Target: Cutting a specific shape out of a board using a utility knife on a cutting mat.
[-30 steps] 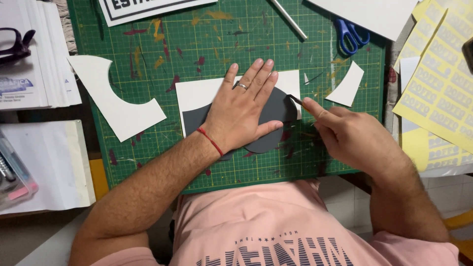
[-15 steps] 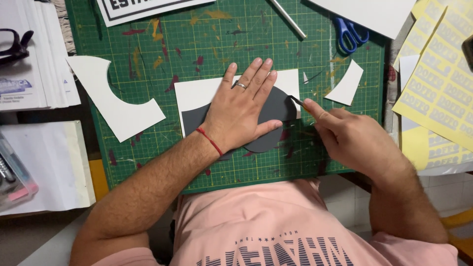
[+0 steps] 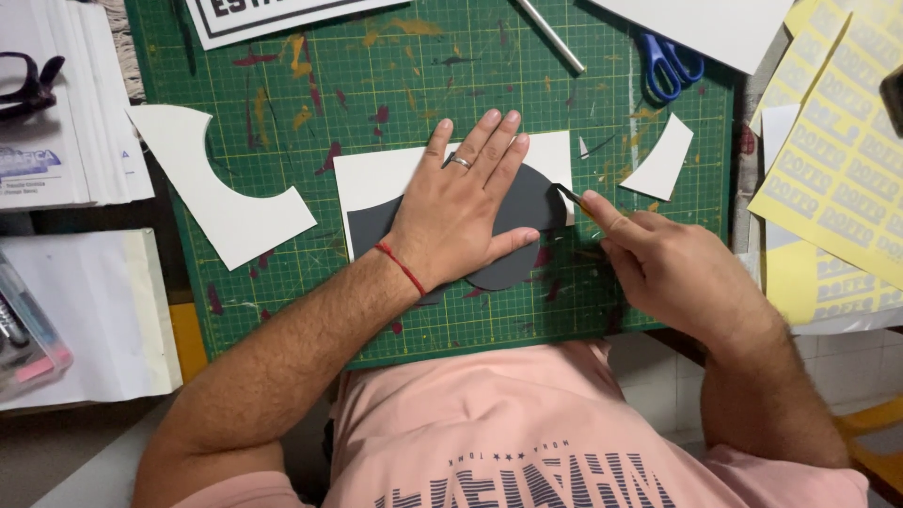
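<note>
My left hand (image 3: 463, 212) lies flat, fingers spread, on a dark grey rounded shape (image 3: 527, 212) that rests on a white sheet (image 3: 372, 179) on the green cutting mat (image 3: 310, 103). A ring is on one finger and a red cord on the wrist. My right hand (image 3: 668, 263) grips a thin craft knife (image 3: 568, 195), its blade tip touching the right edge of the grey shape where the white sheet ends.
White offcuts lie on the mat: a large curved one (image 3: 212, 193) at left, a small one (image 3: 663, 160) at right. Blue-handled scissors (image 3: 670, 61) and a metal rod (image 3: 550, 36) sit at the top. Yellow label sheets (image 3: 837, 160) are at right, paper stacks (image 3: 66, 141) at left.
</note>
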